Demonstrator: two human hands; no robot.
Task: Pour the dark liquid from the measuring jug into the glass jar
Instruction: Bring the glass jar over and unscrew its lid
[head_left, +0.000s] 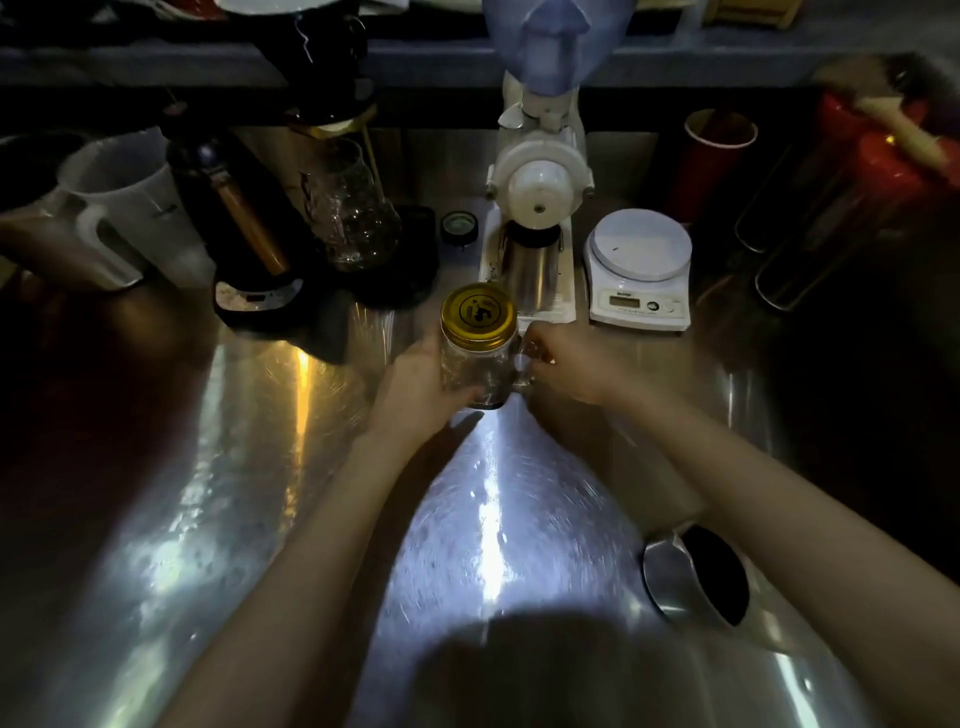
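Note:
A glass jar (475, 364) with a handle and a yellow screw lid (478, 315) stands upright in the middle of the steel counter. My left hand (415, 387) wraps around the jar's left side and base. My right hand (569, 364) grips the jar's handle on the right. A steel jug (696, 577) with dark liquid inside sits near the front right, under my right forearm. A translucent plastic measuring jug (127, 202) stands at the far left.
A white grinder (540, 176) with a steel cup (530, 265) under it stands just behind the jar. A white scale (639, 270) is to its right, a second glass jar (358, 213) and a dark kettle base (260, 296) to the left. Red containers (711, 161) stand far right.

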